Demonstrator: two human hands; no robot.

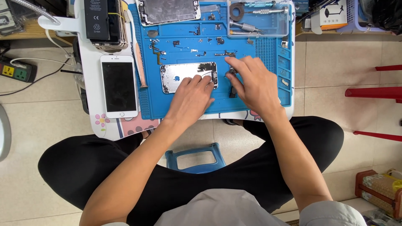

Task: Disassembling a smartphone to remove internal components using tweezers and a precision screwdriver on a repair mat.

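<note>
Silver phone housing (184,77), opened and lying on blue mat (184,106) over white table (94,100), tiled floor, is being pressed by left hand (190,98); right hand (253,83) is pinching small part (231,72).

Blue mat (184,109): bare strip along near edge, beside left hand (190,98) and right hand (255,86). Upper mat crowded with small parts (197,42). White phone (119,86) blocks left; tool tray (258,19) blocks far right.
</note>
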